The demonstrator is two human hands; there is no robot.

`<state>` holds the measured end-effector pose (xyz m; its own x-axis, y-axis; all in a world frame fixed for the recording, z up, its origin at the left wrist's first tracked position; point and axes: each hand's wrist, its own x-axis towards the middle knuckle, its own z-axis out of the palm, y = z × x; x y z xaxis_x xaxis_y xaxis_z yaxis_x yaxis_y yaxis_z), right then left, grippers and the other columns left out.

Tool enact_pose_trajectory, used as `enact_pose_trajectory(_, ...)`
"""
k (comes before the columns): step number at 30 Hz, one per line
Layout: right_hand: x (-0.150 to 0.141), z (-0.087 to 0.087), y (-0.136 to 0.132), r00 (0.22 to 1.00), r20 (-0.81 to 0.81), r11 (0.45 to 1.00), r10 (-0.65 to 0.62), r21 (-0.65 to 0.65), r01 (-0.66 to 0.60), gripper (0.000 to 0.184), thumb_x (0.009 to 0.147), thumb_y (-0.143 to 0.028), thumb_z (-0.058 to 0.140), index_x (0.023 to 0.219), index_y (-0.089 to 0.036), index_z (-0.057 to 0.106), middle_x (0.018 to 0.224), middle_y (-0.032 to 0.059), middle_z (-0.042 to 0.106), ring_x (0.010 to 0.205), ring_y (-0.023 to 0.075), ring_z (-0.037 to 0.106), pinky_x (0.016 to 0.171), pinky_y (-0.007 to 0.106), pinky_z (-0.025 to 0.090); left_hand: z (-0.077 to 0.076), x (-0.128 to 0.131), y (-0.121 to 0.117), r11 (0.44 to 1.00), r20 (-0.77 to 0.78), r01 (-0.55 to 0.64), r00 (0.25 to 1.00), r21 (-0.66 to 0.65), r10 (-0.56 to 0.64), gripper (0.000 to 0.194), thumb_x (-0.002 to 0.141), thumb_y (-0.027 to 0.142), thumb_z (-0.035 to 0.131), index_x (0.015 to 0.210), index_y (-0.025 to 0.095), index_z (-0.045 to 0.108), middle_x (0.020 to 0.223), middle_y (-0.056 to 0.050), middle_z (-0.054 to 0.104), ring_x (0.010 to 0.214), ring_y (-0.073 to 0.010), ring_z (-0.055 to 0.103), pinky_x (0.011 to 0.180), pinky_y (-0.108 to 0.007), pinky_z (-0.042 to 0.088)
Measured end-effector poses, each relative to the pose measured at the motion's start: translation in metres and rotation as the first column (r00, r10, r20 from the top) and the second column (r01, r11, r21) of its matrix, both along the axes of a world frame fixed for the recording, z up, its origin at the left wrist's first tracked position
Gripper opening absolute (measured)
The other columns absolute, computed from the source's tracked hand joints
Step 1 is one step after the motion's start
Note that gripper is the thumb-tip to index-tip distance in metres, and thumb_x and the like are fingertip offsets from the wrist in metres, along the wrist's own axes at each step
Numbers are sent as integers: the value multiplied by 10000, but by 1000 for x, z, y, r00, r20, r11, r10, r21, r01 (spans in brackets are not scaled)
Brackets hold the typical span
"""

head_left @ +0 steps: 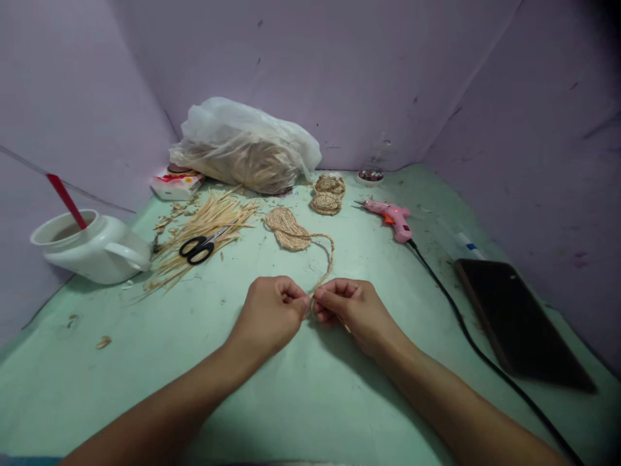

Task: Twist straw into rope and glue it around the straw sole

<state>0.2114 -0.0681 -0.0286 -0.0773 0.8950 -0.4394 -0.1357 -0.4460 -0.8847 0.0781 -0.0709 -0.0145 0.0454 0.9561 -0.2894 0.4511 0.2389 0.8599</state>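
Both hands meet over the middle of the table, pinching the near end of a braided straw cord (330, 252). My left hand (272, 304) is closed, thumb against forefinger, on the cord's end. Close beside it my right hand (352, 307) pinches the same end, and a thin loose strand sticks out below its fingers. From the fingertips the cord curves up and back to a wound bundle of the same cord (287, 228) lying on the table. The exact crossing of strands between the fingertips is too small to make out.
Black-handled scissors (198, 248) lie on loose straw strips (213, 220), right of a white pitcher (116, 252). Behind are a plastic bag (247, 145) and coiled straw pieces (327, 194). A pink glue gun (388, 213), its black cable (456, 310) and a dark tablet (524, 323) lie right.
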Motion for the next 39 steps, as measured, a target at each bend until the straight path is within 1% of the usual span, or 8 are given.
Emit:
enact_pose_trajectory(8,1,-2,-1,998,-64,1000,-13,22,14,149,570,-242,698,564,-131,598,473,-17,556,420,56,437,439,199,319,-1,5,-20,892,-278,340,925,298,-259,200,752,168,473,611,159,615,552,1,580,511,-96,462,505,-224,323)
enact_pose_trajectory(12,2,2,1,998,-36,997,44,58,-42,157,608,-258,674,555,-141,583,409,-54,475,349,28,284,377,208,170,7,1,-10,982,-16,89,996,167,-87,130,720,223,556,635,142,613,500,19,541,442,-76,445,434,-197,328)
enact_pose_trajectory(15,2,2,1,996,-28,994,89,61,-87,151,625,-255,656,561,-138,585,434,-47,499,344,21,268,377,210,152,7,0,-1,988,241,-97,963,-120,124,139,682,206,595,798,130,608,500,31,549,336,-66,407,324,-187,280)
enact_pose_trajectory(18,0,-1,1,994,-14,990,105,94,-103,147,631,-258,654,584,-128,604,483,-25,547,374,27,337,402,198,226,4,-1,5,936,481,26,862,-351,156,104,636,118,605,739,103,603,542,4,582,331,-53,421,306,-172,304)
enact_pose_trajectory(22,0,-7,-1,995,-1,981,103,164,-102,132,621,-258,663,628,-130,637,547,7,597,505,90,511,527,229,378,2,-4,10,881,521,76,828,-468,206,47,600,33,590,597,79,589,459,-4,546,363,-52,461,359,-152,370)
enact_pose_trajectory(30,4,-6,-1,963,222,938,155,272,-213,124,683,-217,592,612,-143,660,567,6,610,518,90,496,515,220,371,5,-8,15,893,389,118,919,-435,68,86,605,73,549,530,115,559,331,35,460,255,-26,312,257,-126,162)
enact_pose_trajectory(35,4,-7,0,956,222,927,194,279,-253,137,701,-205,572,673,-138,688,575,13,627,539,101,518,539,224,391,7,-13,20,868,404,203,915,-453,-3,19,585,103,589,568,96,589,529,-31,626,272,-31,393,232,-130,232)
enact_pose_trajectory(39,4,-6,-1,954,250,930,167,281,-237,134,696,-207,583,669,-129,689,609,23,634,548,98,509,533,221,383,3,-14,21,850,482,211,875,-482,56,73,561,137,636,544,86,586,458,-14,574,330,-62,471,288,-142,362)
